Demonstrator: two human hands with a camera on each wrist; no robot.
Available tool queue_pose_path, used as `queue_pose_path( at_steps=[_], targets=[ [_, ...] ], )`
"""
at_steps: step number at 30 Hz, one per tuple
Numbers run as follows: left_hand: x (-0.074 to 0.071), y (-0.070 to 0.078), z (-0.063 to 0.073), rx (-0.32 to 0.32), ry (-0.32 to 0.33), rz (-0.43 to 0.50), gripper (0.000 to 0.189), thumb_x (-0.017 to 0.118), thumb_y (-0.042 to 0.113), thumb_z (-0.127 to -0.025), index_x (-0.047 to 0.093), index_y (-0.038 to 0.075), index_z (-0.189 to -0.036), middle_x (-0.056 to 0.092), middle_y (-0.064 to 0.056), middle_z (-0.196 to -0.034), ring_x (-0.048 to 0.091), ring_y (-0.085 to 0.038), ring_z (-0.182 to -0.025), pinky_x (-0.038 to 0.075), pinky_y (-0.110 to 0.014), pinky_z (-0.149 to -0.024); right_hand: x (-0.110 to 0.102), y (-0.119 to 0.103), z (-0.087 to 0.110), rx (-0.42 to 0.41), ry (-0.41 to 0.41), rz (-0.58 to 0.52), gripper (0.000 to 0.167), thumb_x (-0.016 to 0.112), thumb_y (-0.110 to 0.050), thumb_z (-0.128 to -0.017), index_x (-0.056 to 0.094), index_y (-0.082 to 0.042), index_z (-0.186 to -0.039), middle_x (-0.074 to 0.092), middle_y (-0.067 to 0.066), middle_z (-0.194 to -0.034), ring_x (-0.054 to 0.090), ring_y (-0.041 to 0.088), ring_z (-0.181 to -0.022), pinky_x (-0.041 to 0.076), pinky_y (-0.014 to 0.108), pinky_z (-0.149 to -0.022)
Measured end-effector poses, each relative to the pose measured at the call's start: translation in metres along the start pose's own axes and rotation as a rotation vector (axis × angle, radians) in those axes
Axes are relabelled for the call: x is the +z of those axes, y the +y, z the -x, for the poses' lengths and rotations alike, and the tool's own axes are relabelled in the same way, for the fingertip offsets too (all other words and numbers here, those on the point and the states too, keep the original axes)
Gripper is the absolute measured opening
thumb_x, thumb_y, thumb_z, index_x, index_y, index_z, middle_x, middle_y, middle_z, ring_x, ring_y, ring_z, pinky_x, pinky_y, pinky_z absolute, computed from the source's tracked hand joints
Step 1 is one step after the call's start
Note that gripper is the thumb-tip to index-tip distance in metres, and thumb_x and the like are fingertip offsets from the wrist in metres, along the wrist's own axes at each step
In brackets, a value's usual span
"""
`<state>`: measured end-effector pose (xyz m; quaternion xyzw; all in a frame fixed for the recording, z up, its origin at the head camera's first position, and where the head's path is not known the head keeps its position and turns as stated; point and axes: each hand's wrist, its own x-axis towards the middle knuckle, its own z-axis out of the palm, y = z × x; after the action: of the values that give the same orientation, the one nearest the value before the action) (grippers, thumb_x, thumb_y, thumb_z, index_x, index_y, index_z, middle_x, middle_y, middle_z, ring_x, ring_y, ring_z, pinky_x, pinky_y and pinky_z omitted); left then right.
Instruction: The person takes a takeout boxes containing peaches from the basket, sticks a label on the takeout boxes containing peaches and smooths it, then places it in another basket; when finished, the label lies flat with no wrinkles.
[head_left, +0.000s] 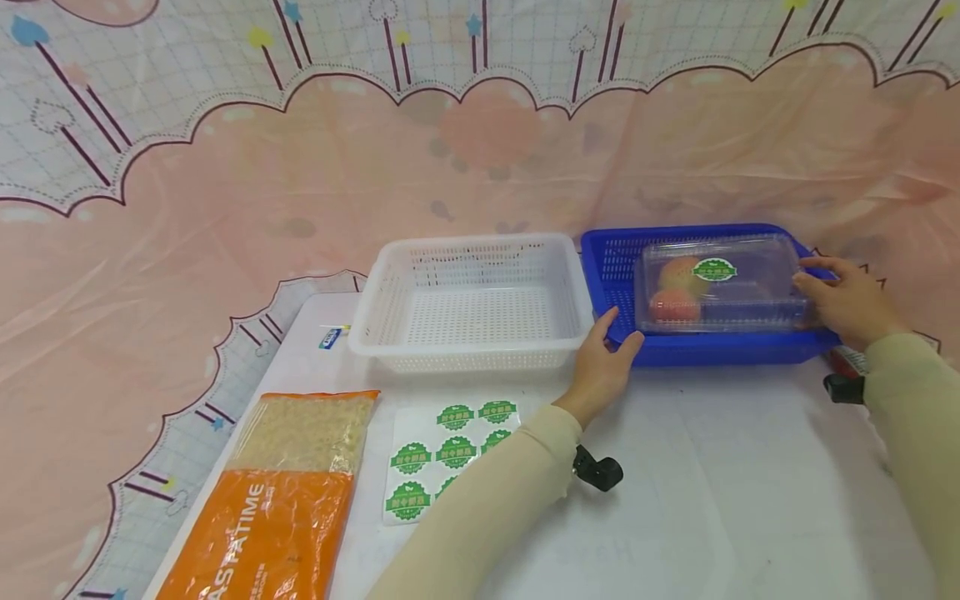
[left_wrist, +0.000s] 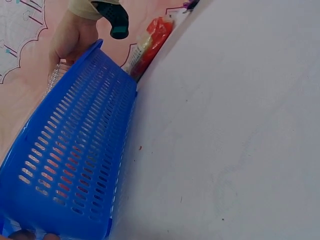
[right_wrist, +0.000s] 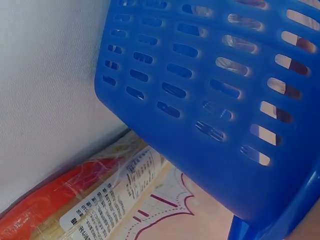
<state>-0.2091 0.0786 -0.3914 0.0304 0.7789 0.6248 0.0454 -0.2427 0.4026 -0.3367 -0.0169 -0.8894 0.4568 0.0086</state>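
Observation:
A clear plastic fruit box (head_left: 750, 304) with a green round sticker (head_left: 714, 269) on its lid sits inside the blue basket (head_left: 720, 350). Round red and yellowish fruits (head_left: 675, 306) show in the left part of the box. My right hand (head_left: 855, 300) grips the box's right end, over the basket's right rim. At the basket's front left corner, my left hand (head_left: 600, 371) holds the rim between thumb and fingers. Only the fingertips (left_wrist: 50, 236) of that hand show in the left wrist view. The basket's slotted wall (right_wrist: 200, 100) fills most of the right wrist view.
Left of the blue basket stands a white basket (head_left: 472, 354). A sheet of green stickers (head_left: 408, 458) lies in front of it, partly behind my left sleeve. Farther left are an orange pasta bag (head_left: 277, 500) and a small blue item (head_left: 330, 337). A red-and-clear package (right_wrist: 95, 190) lies by the blue basket's right end.

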Motion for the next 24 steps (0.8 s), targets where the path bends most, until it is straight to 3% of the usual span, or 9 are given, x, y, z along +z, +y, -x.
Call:
queue_pose_path(
  at_steps=[5, 7, 11, 14, 18, 24],
  targets=[
    [0.0001, 0.0011, 0.0003, 0.003, 0.004, -0.005, 0.055, 0.062, 0.035, -0.1, 0.045, 0.023, -0.151, 0.047, -0.001, -0.151, 0.051, -0.019, -0.13, 0.044, -0.032, -0.105, 0.0001, 0.0015, -0.0036, -0.006, -0.003, 0.046, 0.07, 0.04, -0.037, -0.107, 0.017, 0.011, -0.153, 0.047, 0.019, -0.123, 0.06, 0.01, -0.068, 0.058, 0.029, -0.062],
    [0.0001, 0.0022, 0.0009, -0.002, 0.005, -0.012, 0.055, 0.062, 0.035, -0.1, 0.045, 0.023, -0.151, 0.048, 0.0, -0.15, 0.052, -0.018, -0.129, 0.044, -0.032, -0.104, -0.0003, 0.0016, -0.0041, 0.003, 0.001, 0.063, 0.072, 0.042, -0.039, -0.107, 0.018, 0.01, -0.153, 0.049, 0.016, -0.12, 0.06, 0.009, -0.069, 0.057, 0.027, -0.062],
    [0.0009, 0.004, 0.0008, -0.01, 0.011, -0.026, 0.056, 0.063, 0.035, -0.099, 0.046, 0.024, -0.151, 0.049, 0.0, -0.149, 0.053, -0.017, -0.127, 0.045, -0.032, -0.104, -0.0033, 0.0019, -0.0037, 0.009, 0.005, 0.129, 0.073, 0.039, -0.043, -0.106, 0.02, 0.01, -0.153, 0.046, 0.031, -0.128, 0.06, 0.009, -0.076, 0.052, 0.028, -0.066],
    [0.0017, 0.0047, 0.0008, -0.017, 0.015, -0.031, 0.055, 0.064, 0.035, -0.099, 0.047, 0.024, -0.15, 0.05, 0.0, -0.148, 0.054, -0.017, -0.127, 0.045, -0.032, -0.104, -0.0043, 0.0006, -0.0024, 0.021, 0.003, 0.146, 0.075, 0.033, -0.047, -0.106, 0.018, 0.009, -0.154, 0.034, 0.043, -0.14, 0.059, 0.034, -0.097, 0.05, 0.052, -0.086],
    [0.0024, 0.0051, 0.0007, -0.02, 0.019, -0.031, 0.055, 0.065, 0.035, -0.098, 0.047, 0.024, -0.15, 0.05, 0.0, -0.148, 0.054, -0.017, -0.127, 0.045, -0.033, -0.104, -0.0045, -0.0008, -0.0015, 0.05, -0.011, 0.148, 0.08, 0.028, -0.055, -0.105, 0.01, 0.001, -0.158, 0.017, 0.045, -0.15, 0.032, 0.064, -0.125, 0.024, 0.076, -0.101],
    [0.002, 0.0049, 0.0008, -0.024, 0.03, -0.036, 0.055, 0.065, 0.034, -0.098, 0.048, 0.024, -0.149, 0.052, -0.001, -0.147, 0.055, -0.017, -0.123, 0.046, -0.033, -0.103, -0.0056, -0.0003, -0.0022, 0.072, -0.081, 0.149, 0.09, 0.041, -0.06, -0.101, -0.001, -0.007, -0.16, 0.008, 0.044, -0.153, 0.016, 0.066, -0.135, 0.018, 0.079, -0.101]
  ],
)
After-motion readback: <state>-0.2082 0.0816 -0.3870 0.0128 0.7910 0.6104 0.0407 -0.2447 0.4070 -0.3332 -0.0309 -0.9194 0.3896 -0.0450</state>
